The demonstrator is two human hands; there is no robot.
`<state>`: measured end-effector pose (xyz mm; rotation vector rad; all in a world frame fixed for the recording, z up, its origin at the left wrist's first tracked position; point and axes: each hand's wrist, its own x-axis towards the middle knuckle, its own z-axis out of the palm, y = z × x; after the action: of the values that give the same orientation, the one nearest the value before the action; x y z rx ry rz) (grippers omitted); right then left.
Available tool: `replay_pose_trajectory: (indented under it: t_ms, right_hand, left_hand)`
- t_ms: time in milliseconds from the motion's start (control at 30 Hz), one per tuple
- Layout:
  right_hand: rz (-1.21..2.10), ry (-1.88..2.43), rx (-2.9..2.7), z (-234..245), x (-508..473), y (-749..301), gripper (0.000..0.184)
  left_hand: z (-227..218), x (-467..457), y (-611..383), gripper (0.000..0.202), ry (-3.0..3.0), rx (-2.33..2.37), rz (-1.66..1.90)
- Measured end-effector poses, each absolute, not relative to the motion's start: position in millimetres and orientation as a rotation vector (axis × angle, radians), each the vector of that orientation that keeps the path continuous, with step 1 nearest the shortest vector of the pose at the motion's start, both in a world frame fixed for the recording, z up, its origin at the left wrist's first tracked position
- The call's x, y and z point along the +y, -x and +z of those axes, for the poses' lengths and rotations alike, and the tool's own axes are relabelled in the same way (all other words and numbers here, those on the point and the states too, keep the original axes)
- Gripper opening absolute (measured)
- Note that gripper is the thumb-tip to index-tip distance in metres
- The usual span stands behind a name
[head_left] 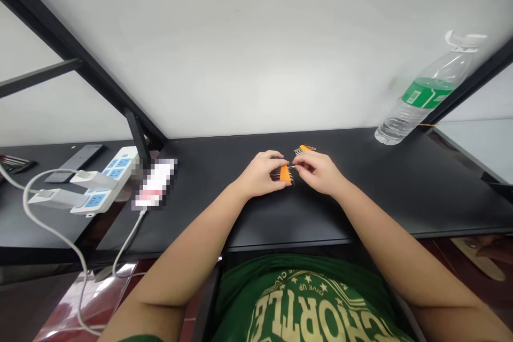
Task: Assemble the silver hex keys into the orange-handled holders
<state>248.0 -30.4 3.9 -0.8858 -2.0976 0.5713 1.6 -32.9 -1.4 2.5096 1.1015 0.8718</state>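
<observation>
My left hand (267, 175) is closed around an orange holder (285, 173), thumb on the near side and fingers on the far side. Several thin dark metal rods stick out of the holder on both sides. From the right, my right hand (316, 169) pinches a thin shiny metal rod (292, 167) at the holder's right side. Whether that rod sits in the holder or only touches it is too small to tell. Just beyond my right hand lies a second orange holder (306, 147) with metal rods, partly hidden by the fingers.
A tall water bottle (427, 93) stands at the back right of the black table (208, 214). On the left are a blurred phone (156, 184) on a white cable and a power strip (108, 181) with plugs. Black frame bars rise on both sides by the wall.
</observation>
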Motion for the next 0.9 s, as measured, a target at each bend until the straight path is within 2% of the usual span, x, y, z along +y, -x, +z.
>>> replay_pose_trajectory:
  t_ms: [67, 233, 500, 733, 833, 900]
  right_hand:
    - [0.803, 0.919, -1.929, 2, -29, -247, 0.005]
    - [1.351, 0.843, -1.497, -4, -25, -243, 0.026]
    - [1.627, 0.781, -1.241, -10, -19, -240, 0.024]
    - [1.922, 0.841, -1.103, -18, -20, -233, 0.036]
    - [1.771, 0.986, -1.228, -20, -16, -235, 0.036]
    - [1.367, 1.130, -1.474, -21, -12, -239, 0.027]
  left_hand:
    - [-2, -33, -2, 0.053, -2.478, 1.105, 0.878]
    - [-2, -34, -4, 0.050, -2.383, 1.074, 1.010]
    - [-1, -34, -6, 0.051, -2.486, 0.982, 1.109]
    - [-2, -33, -6, 0.051, -2.631, 0.955, 1.141]
    - [-2, -32, -5, 0.048, -2.648, 0.993, 1.119]
    - [-2, -31, -3, 0.049, -2.615, 1.049, 1.104]
